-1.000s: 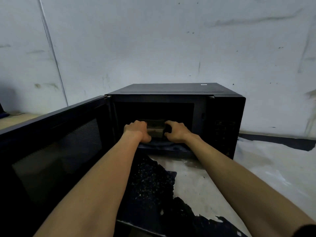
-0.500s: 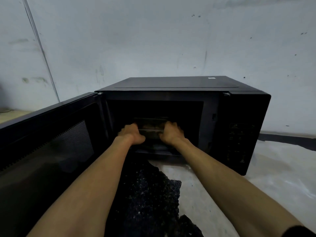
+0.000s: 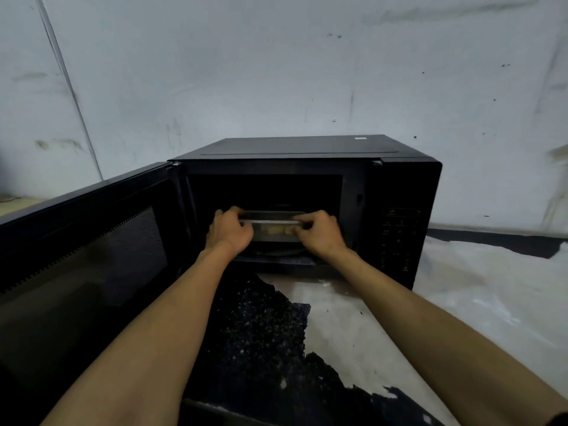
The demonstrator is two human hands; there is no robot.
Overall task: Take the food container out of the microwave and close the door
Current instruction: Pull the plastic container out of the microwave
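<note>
Head-camera view: 2 bare forearms reach into a black microwave point(image 3: 307, 155) that stands on a worn, patchy table point(image 3: 353, 318) against a scuffed pale wall point(image 3: 276, 72). The left hand point(image 3: 229, 230) and the right hand point(image 3: 321, 233) are each closed around an opposite end of a clear, lidded food container point(image 3: 272, 224), fingers curled over its top edge, thumbs toward the near side. The container sits inside the dark cooking chamber, just behind the front sill, above the round turntable point(image 3: 276, 250) whose rim shows beneath it; whether it rests on the turntable or is lifted clear cannot be told. Pale yellowish food point(image 3: 276, 230) shows through the container's near wall, slightly blurred. The microwave door point(image 3: 92, 241) hangs wide open on the left, its perforated window screen facing the camera. A control panel point(image 3: 399, 238) with faint markings fills the right side of the oven's front. Black speckled patches point(image 3: 261, 333) break the table's pale surface in front of the opening, between the 2 arms.
</note>
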